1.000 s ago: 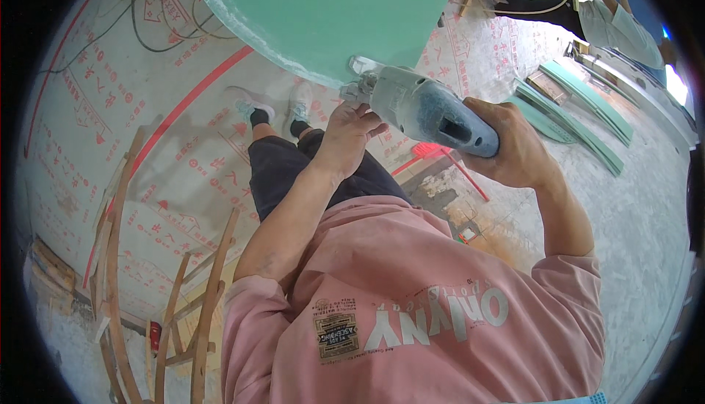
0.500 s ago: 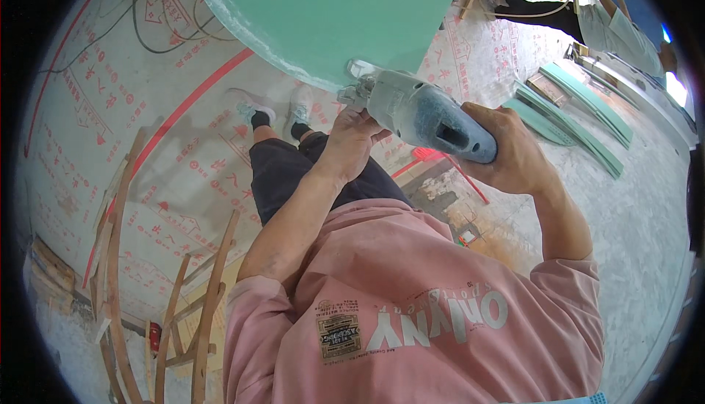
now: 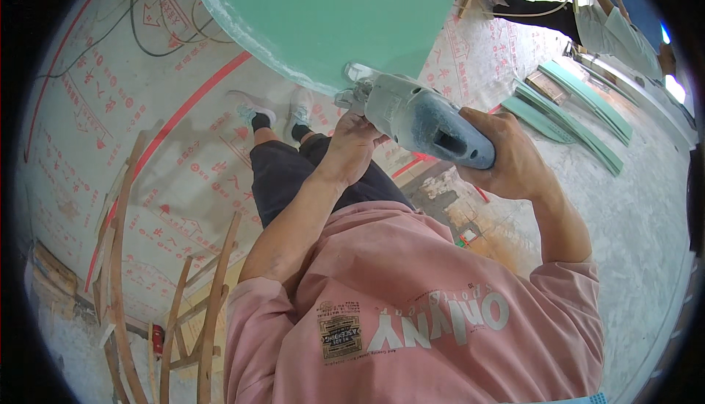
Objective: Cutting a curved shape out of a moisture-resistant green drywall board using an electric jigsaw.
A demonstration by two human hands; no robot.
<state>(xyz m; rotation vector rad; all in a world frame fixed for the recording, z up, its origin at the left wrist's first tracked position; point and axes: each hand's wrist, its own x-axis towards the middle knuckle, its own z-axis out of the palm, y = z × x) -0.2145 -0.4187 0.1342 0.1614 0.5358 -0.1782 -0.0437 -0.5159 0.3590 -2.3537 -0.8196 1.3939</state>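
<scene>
A dusty blue-and-grey jigsaw (image 3: 415,119) is held in front of me, its front end at the curved, whitened edge of a large green board (image 3: 330,19). My right hand (image 3: 507,154) wraps round the rear handle of the jigsaw. Close under its front end, my left hand (image 3: 354,143) has its fingers curled against the tool; some fingertips are hidden behind it. The jigsaw's metal front plate overlaps the board's rim, and the blade itself cannot be made out.
Curved wooden strips (image 3: 121,257) stand at the lower left. Green board strips (image 3: 573,121) lie on the floor to the right. Black cables (image 3: 139,30) cross the printed floor covering at the upper left. Another person (image 3: 613,33) is at the upper right.
The jigsaw has shifted slightly left and toward me along the board's edge, both hands moving with it. The red thing on the floor behind it is now more hidden.
</scene>
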